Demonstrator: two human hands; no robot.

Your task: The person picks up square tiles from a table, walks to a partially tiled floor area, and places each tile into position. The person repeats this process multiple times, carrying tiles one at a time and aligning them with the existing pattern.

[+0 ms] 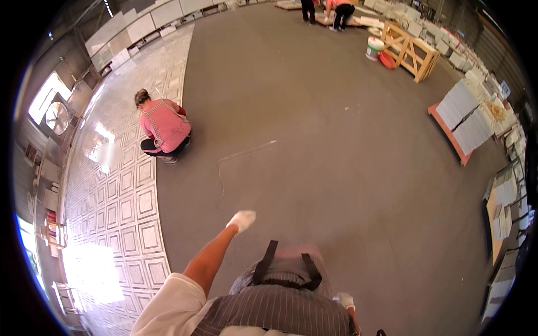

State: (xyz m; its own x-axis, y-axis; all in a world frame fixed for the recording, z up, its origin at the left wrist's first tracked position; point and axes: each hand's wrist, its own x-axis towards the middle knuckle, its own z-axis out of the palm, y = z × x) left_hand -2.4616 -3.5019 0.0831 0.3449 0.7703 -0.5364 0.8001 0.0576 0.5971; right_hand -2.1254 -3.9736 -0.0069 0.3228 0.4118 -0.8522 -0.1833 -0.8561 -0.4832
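My left hand (242,222), in a white glove, reaches forward over the grey floor (291,173) with the arm stretched out. Motion smears its fingers, and nothing shows in it. Close to my right side hangs my right hand (344,301), also in a white glove. Its fingers are too small and partly hidden to make out, and I see no object with it. Between the hands is my dark striped apron (274,308) with black straps. Neither hand touches the patterned tile panels (131,241) laid out on the left.
A person (165,126) in a pink top squats at the tiles' edge. Two more people stand and bend at the far end. On the right are a wooden crate (409,53), a white bucket (374,49), a red basin (387,60) and a pallet of grey slabs (459,115).
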